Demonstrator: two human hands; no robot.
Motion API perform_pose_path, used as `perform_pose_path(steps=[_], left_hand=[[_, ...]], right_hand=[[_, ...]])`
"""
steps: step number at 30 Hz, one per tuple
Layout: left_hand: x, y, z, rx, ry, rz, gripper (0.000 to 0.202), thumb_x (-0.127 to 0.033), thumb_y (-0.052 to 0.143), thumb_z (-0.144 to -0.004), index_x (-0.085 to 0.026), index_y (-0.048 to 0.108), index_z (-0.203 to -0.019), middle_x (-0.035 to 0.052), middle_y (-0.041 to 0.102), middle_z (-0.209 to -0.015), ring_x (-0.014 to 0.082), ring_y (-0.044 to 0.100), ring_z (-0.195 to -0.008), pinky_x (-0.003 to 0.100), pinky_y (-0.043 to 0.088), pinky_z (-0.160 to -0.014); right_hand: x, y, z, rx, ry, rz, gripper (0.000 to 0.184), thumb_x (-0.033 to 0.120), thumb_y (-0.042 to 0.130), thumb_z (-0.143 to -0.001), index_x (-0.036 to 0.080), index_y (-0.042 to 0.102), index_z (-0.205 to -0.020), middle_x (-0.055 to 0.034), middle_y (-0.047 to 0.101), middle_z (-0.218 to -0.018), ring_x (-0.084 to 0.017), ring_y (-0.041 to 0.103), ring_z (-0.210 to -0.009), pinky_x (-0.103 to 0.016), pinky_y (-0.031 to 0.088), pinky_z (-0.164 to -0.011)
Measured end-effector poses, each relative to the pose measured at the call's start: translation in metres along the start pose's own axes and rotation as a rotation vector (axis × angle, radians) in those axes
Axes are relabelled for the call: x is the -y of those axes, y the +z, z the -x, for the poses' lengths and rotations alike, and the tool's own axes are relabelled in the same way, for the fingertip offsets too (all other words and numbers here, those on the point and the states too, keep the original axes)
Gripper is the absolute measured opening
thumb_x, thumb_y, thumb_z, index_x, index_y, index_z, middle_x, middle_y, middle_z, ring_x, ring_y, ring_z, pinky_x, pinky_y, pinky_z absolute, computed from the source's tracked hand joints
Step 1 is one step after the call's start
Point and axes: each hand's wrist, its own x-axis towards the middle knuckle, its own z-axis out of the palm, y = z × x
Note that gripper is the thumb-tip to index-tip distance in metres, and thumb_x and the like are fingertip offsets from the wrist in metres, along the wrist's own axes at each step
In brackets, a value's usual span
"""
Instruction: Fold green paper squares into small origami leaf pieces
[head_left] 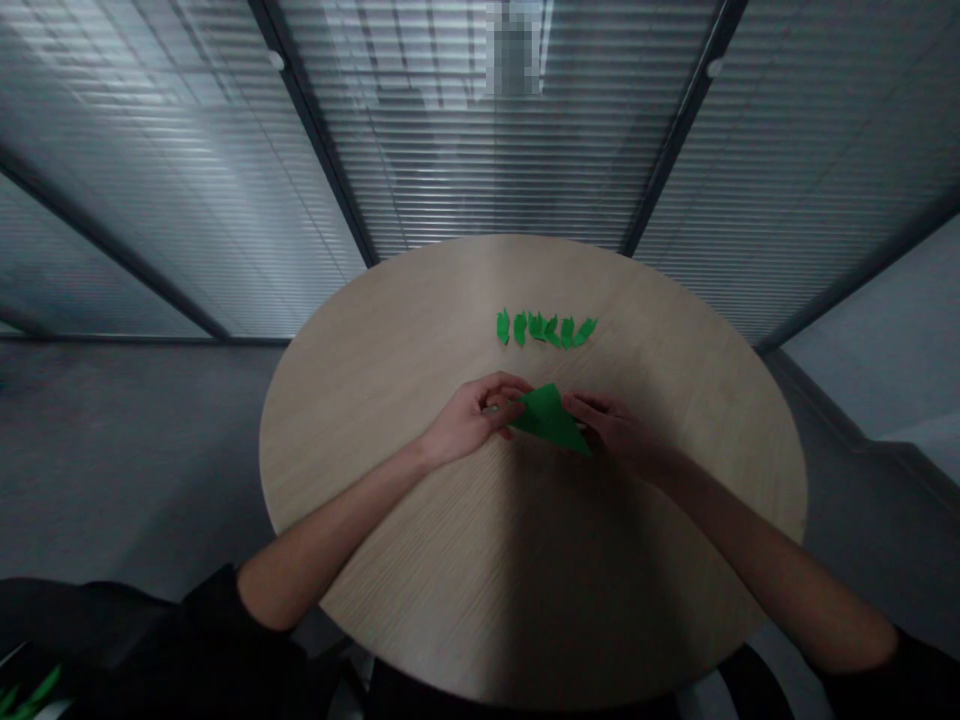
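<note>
A green sheet of paper (551, 418), folded into a triangle, is held between both hands over the middle of the table. My left hand (480, 412) pinches its left corner, thumb on top. At the right edge, my right hand (609, 428) grips the paper with closed fingers, partly in shadow. Beyond the hands lies a row of several small green folded paper pieces (537, 327), some touching or overlapping at the right part of the row.
The round wooden table (390, 560) stands against a glass partition with blinds (495, 170). Green leaves (45, 685) show at the lower left corner. Grey floor (112, 450) surrounds the table.
</note>
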Motion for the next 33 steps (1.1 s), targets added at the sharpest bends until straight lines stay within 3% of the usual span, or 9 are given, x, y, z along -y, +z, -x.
perform_pose_path(steps=[9, 16, 24, 33], left_hand=[[-0.007, 0.001, 0.004, 0.052, -0.027, 0.212, 0.031, -0.029, 0.075, -0.089, -0.016, 0.067, -0.116, 0.0097, 0.073, -0.109, 0.0148, 0.068, -0.08, 0.024, 0.057, -0.064], [-0.004, 0.002, 0.003, 0.077, -0.036, 0.217, 0.031, -0.029, 0.076, -0.088, -0.016, 0.068, -0.116, 0.0087, 0.072, -0.107, 0.014, 0.066, -0.078, 0.024, 0.057, -0.063], [-0.006, 0.003, 0.004, 0.086, -0.049, 0.226, 0.034, -0.031, 0.079, -0.087, -0.016, 0.069, -0.116, 0.0083, 0.072, -0.103, 0.0143, 0.065, -0.077, 0.025, 0.057, -0.062], [-0.002, 0.001, 0.004, 0.119, -0.02, 0.28, 0.035, -0.033, 0.08, -0.088, -0.016, 0.07, -0.117, 0.0094, 0.072, -0.108, 0.0145, 0.066, -0.079, 0.024, 0.058, -0.063]], right_hand=[[0.002, -0.001, 0.004, 0.134, 0.051, -0.137, 0.055, 0.073, 0.079, -0.073, 0.022, 0.074, -0.092, -0.0069, 0.073, -0.09, -0.02, 0.066, -0.078, -0.029, 0.054, -0.067], [0.008, 0.001, 0.007, 0.128, 0.094, -0.22, 0.053, 0.068, 0.087, -0.068, 0.021, 0.075, -0.09, -0.0047, 0.074, -0.089, -0.017, 0.066, -0.075, -0.027, 0.054, -0.067], [0.008, -0.001, 0.008, 0.149, 0.112, -0.283, 0.043, 0.056, 0.088, -0.074, 0.022, 0.074, -0.096, -0.0023, 0.073, -0.089, -0.016, 0.069, -0.076, -0.026, 0.056, -0.07], [0.002, -0.004, 0.007, 0.151, 0.07, -0.291, 0.04, 0.054, 0.089, -0.076, 0.022, 0.077, -0.096, -0.001, 0.072, -0.085, -0.015, 0.068, -0.073, -0.025, 0.057, -0.065]])
